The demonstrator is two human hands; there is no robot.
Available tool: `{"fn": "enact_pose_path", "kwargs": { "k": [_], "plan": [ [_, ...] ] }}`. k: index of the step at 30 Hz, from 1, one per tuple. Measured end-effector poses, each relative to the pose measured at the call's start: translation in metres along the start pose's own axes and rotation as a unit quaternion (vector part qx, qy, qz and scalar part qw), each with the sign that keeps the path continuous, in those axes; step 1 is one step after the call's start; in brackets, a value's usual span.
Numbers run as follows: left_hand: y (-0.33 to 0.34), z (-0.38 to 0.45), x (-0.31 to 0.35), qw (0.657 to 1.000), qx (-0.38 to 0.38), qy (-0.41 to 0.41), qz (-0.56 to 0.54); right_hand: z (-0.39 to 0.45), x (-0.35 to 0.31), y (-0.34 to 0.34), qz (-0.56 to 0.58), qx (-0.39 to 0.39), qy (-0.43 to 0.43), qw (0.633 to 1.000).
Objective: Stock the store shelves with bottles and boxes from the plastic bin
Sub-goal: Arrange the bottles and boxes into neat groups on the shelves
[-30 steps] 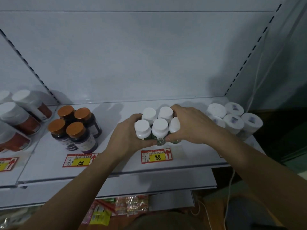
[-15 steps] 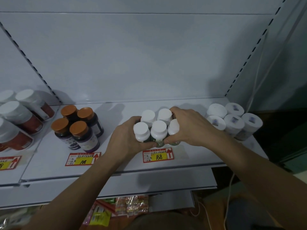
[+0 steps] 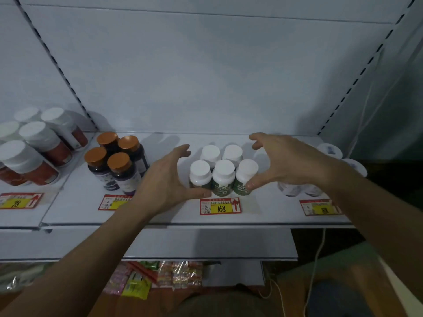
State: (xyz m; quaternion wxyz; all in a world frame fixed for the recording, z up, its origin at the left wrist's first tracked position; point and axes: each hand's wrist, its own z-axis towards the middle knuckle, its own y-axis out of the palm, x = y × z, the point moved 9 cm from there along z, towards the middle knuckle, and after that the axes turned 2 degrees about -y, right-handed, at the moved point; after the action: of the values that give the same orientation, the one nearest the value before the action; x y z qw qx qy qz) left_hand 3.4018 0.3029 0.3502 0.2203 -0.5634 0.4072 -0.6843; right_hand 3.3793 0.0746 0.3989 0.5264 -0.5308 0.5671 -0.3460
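White caps top a cluster of five green-labelled bottles (image 3: 223,171) standing upright on the pale shelf (image 3: 160,216), three in the front row and two behind, all packed close together just behind a red and yellow price tag (image 3: 220,206) marked 168. The left hand (image 3: 168,180) sits at the left side of the cluster with its fingers (image 3: 183,150) spread and relaxed, the thumb reaching under toward the base of the front left bottle and apparently touching it. The right hand (image 3: 282,160) arches over the right side of the cluster, fingers loosely curved and apart from the caps, while its thumb tip rests against the front right bottle. Neither hand closes around a bottle; both are released in an open cupping pose. To the left stand four dark bottles with copper caps (image 3: 115,162), grouped two by two, with another price tag (image 3: 113,202) in front that the left forearm partly covers. Farther left, on the neighbouring shelf section, are larger red-labelled bottles with white caps (image 3: 34,149) behind a tag marked 98 (image 3: 20,200). At the right, mostly hidden by the right forearm, are white containers (image 3: 329,151). Below the shelf lie colourful packets (image 3: 160,276).
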Motion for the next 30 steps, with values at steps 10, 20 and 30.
{"fn": "enact_pose_path", "kwargs": {
  "k": [10,20,30],
  "plan": [
    [-0.113,-0.038,0.010,0.973,0.081,0.111,0.188,0.003,-0.062,-0.023,-0.090,-0.064,-0.176,0.978],
    [-0.179,-0.051,-0.066,0.951,0.047,0.070,0.296,0.034,-0.156,-0.004,-0.095,-0.052,-0.241,0.965],
    [-0.193,-0.003,-0.100,0.947,-0.011,0.163,0.278,0.097,-0.220,-0.016,0.002,0.073,-0.222,0.972]
  ]
}}
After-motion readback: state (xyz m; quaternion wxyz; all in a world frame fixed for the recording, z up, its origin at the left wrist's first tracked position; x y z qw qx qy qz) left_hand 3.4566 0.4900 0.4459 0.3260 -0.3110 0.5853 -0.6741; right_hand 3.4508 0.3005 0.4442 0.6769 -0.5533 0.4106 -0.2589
